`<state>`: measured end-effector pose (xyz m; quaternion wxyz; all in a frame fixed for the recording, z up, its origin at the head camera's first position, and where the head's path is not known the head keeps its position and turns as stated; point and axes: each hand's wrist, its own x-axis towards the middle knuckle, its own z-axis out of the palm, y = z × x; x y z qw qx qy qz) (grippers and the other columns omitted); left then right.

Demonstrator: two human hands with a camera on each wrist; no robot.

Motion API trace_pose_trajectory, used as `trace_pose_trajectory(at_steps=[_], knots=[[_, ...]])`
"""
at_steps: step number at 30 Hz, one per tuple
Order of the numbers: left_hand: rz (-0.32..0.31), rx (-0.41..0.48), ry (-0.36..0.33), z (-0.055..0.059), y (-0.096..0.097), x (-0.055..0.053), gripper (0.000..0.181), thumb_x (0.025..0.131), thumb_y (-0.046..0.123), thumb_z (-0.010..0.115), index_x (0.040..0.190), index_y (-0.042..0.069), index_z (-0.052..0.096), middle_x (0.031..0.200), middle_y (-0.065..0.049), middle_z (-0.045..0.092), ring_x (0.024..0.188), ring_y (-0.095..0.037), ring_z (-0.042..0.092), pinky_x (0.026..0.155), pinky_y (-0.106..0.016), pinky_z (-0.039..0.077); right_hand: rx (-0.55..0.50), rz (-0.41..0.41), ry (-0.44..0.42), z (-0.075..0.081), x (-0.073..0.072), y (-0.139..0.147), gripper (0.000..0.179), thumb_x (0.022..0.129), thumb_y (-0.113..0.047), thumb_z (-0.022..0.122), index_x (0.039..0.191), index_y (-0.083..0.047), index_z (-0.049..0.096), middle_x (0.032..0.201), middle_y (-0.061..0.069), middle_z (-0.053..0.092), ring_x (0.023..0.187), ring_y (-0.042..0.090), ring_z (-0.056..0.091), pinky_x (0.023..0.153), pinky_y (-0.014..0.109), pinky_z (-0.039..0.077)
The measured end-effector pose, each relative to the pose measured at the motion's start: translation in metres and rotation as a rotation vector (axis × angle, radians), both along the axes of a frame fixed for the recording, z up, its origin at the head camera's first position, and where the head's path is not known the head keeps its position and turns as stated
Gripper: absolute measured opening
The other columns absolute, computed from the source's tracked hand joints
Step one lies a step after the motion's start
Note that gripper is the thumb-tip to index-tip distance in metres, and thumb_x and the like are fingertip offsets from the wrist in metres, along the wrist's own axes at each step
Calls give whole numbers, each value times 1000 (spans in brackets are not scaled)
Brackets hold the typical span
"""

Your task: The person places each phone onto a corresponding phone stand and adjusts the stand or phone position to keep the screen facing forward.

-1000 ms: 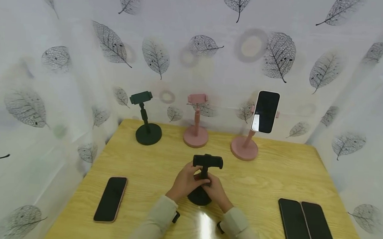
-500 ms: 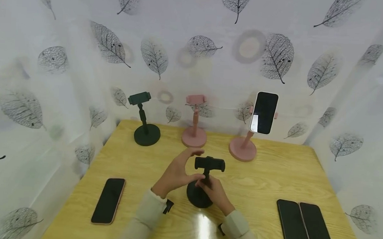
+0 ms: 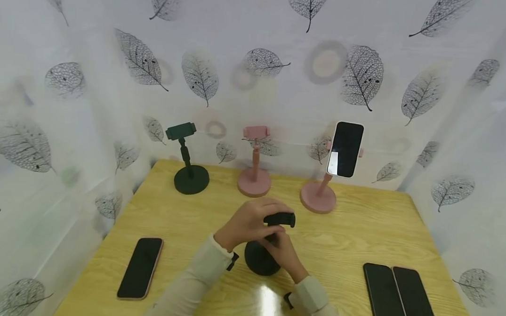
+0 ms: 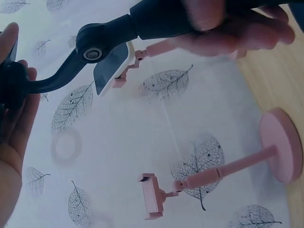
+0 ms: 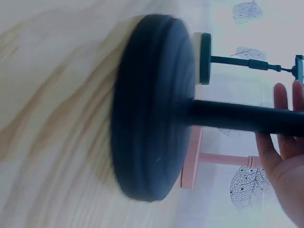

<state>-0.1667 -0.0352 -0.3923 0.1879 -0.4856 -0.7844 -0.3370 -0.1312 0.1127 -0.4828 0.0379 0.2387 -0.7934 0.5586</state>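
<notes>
A person in cream sleeves [image 3: 192, 280] holds a black phone stand [image 3: 262, 259] with both hands at the middle of a pale yellow wood-grain table [image 3: 208, 222], near its front edge. The stand is upright: its long axis runs up from a round disc base, facing down at the tabletop, to a short clamp bar [image 3: 282, 219] on top, lying crosswise, left to right. Between post and bar, a curved neck bends at a hinge with a round metal screw [image 4: 92, 54]. The left hand [image 3: 250, 221] pinches the left end of the clamp bar, fingers over it and thumb below. The right hand [image 3: 288, 256] grips the post beneath, thumb on one side and fingers on the other. Along the back edge are a dark green stand [image 3: 191, 179], a pink stand [image 3: 254, 180], and another pink stand [image 3: 317, 197] bearing a white-edged phone [image 3: 345, 149], tilted slightly. A pink-edged black phone [image 3: 140, 268] lies at left; two dark phones [image 3: 385, 298] lie side by side at right. Behind hangs white cloth [image 3: 229, 15] printed with grey skeleton leaves.
</notes>
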Motion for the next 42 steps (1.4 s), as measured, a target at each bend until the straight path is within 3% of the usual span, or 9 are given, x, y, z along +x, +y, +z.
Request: trace_pose_trajectory(at_steps=[3, 7, 14, 19, 26, 30, 37, 39, 42], knots=[[-9, 10, -7, 1, 1, -1, 37, 79, 15, 76, 115, 11, 67, 106, -2, 70, 98, -11, 65, 87, -17, 50, -79, 70, 0, -12, -6, 2, 25, 90, 6, 55, 114, 10, 52, 97, 27, 64, 87, 2, 62, 78, 29, 54], [-44, 26, -30, 2, 3, -6, 34, 79, 13, 75, 112, 10, 69, 102, -3, 72, 91, -10, 67, 82, -15, 50, -132, 148, -40, -28, -13, 5, 21, 94, 3, 48, 114, 9, 50, 89, 28, 61, 79, 21, 64, 76, 38, 54], [-90, 22, -27, 7, 6, -12, 32, 77, 12, 77, 108, 6, 71, 96, -5, 74, 82, -10, 69, 76, -13, 51, -121, 166, -106, -27, -14, 6, 12, 95, 3, 47, 104, 8, 52, 85, 28, 58, 76, 27, 59, 74, 36, 53], [-49, -22, -83, 12, 9, -17, 33, 76, 14, 78, 107, 7, 72, 92, -5, 74, 76, -10, 68, 69, -12, 50, -148, 187, -114, -27, -15, 6, 10, 95, 3, 46, 99, 11, 50, 82, 27, 55, 74, 35, 55, 72, 37, 52], [-12, -44, -131, 15, 11, -19, 34, 77, 16, 78, 109, 9, 71, 95, -5, 74, 72, -9, 66, 65, -12, 47, -140, 176, -84, -27, -17, 6, 10, 95, 0, 48, 96, 9, 50, 80, 25, 56, 71, 28, 58, 71, 38, 52], [-19, -6, -101, 8, 12, -18, 34, 77, 15, 77, 110, 9, 71, 94, -4, 73, 75, -9, 66, 69, -13, 49, -84, 162, -91, -23, -19, 10, 8, 94, 4, 47, 95, 9, 53, 80, 24, 57, 72, 36, 56, 71, 39, 52], [-43, 52, -65, 0, 12, -18, 39, 78, 19, 77, 114, 8, 68, 102, -3, 71, 89, -10, 66, 81, -15, 50, -40, 132, -93, 0, -14, 11, 8, 93, 7, 47, 94, 12, 53, 78, 25, 58, 72, 39, 56, 72, 35, 52], [-25, 48, -56, -1, 8, -17, 48, 77, 22, 78, 121, 10, 63, 111, -3, 68, 100, -12, 64, 87, -19, 50, -67, 138, -86, -1, -14, 10, 7, 93, 6, 48, 93, 10, 53, 78, 26, 57, 72, 36, 56, 71, 36, 52], [60, 4, -73, -6, -6, -11, 72, 73, 27, 81, 136, 12, 49, 130, -4, 59, 116, -16, 57, 95, -30, 48, -113, 152, -56, -11, -16, 7, 6, 93, 5, 49, 91, 9, 52, 78, 26, 55, 71, 29, 57, 70, 35, 52]])
